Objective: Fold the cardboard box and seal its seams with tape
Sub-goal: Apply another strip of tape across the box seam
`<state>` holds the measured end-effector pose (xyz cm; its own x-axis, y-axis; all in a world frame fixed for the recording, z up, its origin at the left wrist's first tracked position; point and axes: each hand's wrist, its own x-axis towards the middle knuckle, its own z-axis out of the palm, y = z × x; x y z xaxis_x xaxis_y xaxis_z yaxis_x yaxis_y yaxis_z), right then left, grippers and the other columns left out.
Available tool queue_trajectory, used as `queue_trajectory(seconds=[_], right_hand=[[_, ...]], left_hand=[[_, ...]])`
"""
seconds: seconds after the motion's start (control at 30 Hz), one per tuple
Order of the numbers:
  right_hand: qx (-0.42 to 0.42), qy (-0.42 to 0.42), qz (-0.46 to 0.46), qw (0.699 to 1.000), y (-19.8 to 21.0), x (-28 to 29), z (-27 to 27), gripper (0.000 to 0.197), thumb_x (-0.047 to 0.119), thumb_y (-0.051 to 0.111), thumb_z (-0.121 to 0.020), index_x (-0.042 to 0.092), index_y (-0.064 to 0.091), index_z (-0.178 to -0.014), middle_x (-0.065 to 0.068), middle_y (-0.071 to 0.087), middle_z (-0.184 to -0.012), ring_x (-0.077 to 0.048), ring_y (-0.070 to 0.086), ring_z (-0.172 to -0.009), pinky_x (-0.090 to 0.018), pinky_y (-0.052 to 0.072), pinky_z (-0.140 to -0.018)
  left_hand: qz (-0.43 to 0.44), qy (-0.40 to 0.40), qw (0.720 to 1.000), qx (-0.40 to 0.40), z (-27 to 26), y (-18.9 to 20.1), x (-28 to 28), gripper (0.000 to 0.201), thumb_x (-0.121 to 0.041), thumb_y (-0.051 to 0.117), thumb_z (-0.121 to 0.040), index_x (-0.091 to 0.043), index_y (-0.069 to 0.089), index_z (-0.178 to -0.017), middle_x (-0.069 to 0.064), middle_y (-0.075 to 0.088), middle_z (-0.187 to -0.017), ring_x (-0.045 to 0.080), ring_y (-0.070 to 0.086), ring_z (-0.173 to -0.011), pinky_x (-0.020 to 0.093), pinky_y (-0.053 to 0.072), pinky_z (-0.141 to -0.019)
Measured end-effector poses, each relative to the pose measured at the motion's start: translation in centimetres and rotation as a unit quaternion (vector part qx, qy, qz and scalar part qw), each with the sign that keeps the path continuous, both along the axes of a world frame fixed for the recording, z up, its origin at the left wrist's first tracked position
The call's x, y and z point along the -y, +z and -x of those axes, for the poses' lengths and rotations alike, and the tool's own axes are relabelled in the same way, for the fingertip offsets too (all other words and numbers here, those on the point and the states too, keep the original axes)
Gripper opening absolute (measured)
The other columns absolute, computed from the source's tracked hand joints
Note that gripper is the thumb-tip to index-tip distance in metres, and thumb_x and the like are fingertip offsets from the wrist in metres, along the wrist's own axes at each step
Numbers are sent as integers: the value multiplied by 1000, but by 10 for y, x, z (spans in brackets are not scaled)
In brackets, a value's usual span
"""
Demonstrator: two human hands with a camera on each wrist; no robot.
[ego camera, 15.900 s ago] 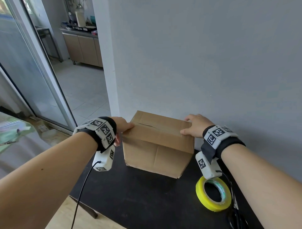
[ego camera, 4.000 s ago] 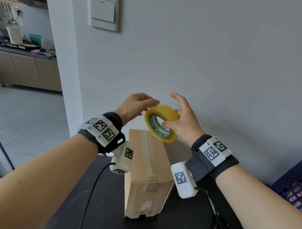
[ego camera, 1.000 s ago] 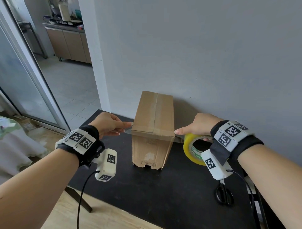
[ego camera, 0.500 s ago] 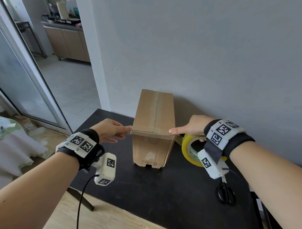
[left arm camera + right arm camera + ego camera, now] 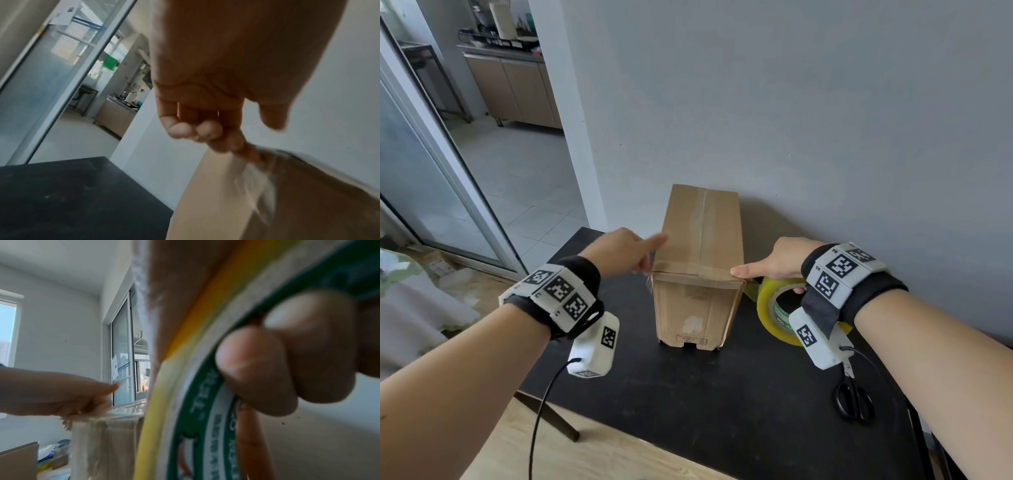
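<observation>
Right hand [image 5: 779, 262] grips the yellow tape roll [image 5: 779, 313], fingers hooked through its core in the right wrist view, while its extended finger presses the strip [image 5: 698, 270] down at the near right corner of the cardboard box [image 5: 700, 263]. That box stands on the black surface [image 5: 688, 394] close against the wall, its top centre seam already taped, and the new strip runs across the near top edge from corner to corner. At the opposite corner, the left hand [image 5: 625, 255] has its forefinger stretched out over the box edge and the other fingers curled; the picture is blurred there, and whether it still pinches the loose tape end [image 5: 650, 282] hanging at that corner I cannot tell. Judging from this, the free end could curl and stick to itself or wrinkle if it is not smoothed flat onto the side. With the roll still joined, a tug from the right could also lift the strip or drag the light box sideways. Scissors [image 5: 854, 399] lie near the right wrist.
</observation>
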<state>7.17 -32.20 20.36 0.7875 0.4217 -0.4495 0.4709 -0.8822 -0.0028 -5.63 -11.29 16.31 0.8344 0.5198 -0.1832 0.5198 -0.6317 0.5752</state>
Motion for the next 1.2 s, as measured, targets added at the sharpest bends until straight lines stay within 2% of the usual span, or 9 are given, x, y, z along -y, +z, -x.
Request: queue_trajectory(seconds=[0.1,0.23,0.43,0.57,0.67,0.83,0.93,1.07,1.2], right_hand=[[1,1,2,1000,0,-1,0,72,85,50,-63,14,48,-64,-1,56,-61,-15,54,-54,-26,46,-61],[-8,-1,-6,1000,-2,0,-2,74,85,51,-62,12,49,-61,0,50,-52,-14,49,-47,-25,41,-56],[-11,-6,-16,1000,-5,1,-2,72,85,51,-63,12,50,-62,0,49,-54,-14,48,-47,-25,41,-56],[-17,-9,-32,999,-9,3,-4,73,85,52,-62,13,51,-65,0,50,-56,-14,48,-48,-26,42,-57],[-34,-14,-60,998,-14,9,-5,71,84,51,-65,13,48,-63,-1,53,-56,-15,49,-49,-25,41,-54],[-103,-39,-120,987,-22,27,-14,68,77,54,-71,9,57,-68,-5,58,-58,-18,52,-48,-24,41,-50],[-141,-92,-226,960,-31,45,-25,60,68,60,-74,8,60,-75,-7,59,-57,-18,53,-40,-22,44,-46],[-134,-79,-298,942,-50,54,-23,51,61,65,-75,13,53,-62,-6,54,-51,-19,52,-40,-23,42,-48],[-110,-70,-288,949,-59,52,-26,51,62,66,-72,15,53,-57,-4,55,-48,-19,55,-44,-21,41,-48]], left_hand=[[-45,-55,997,-28,-4,-4,4,59,-68,51,-80,-16,55,-51,-3,57,-56,10,50,-53,24,39,-57],[-40,-70,994,-74,-6,1,1,59,-68,53,-79,-14,60,-54,-2,59,-55,9,53,-52,21,41,-59],[-270,-91,956,-69,-23,30,20,49,-63,63,-74,-16,54,-66,-4,58,-66,17,57,-67,25,36,-56],[-77,-194,971,-114,-44,24,40,41,-53,65,-79,-15,55,-67,-3,62,-64,11,55,-60,24,44,-64],[-50,-189,966,-166,-52,27,40,44,-56,66,-76,-14,56,-66,1,64,-63,14,57,-58,28,50,-70],[-137,-170,952,-214,-59,33,60,62,-72,56,-73,-11,59,-61,-2,60,-55,11,55,-51,24,48,-63],[-153,-158,946,-240,-62,37,70,66,-76,54,-71,-11,55,-57,-2,57,-50,10,52,-47,23,44,-57],[-137,-147,945,-260,-65,37,74,69,-78,56,-67,-10,55,-57,-1,56,-47,11,50,-40,22,43,-56],[-113,-127,950,-260,-66,37,75,68,-78,60,-64,-10,52,-58,-1,53,-46,11,47,-38,21,41,-54]])
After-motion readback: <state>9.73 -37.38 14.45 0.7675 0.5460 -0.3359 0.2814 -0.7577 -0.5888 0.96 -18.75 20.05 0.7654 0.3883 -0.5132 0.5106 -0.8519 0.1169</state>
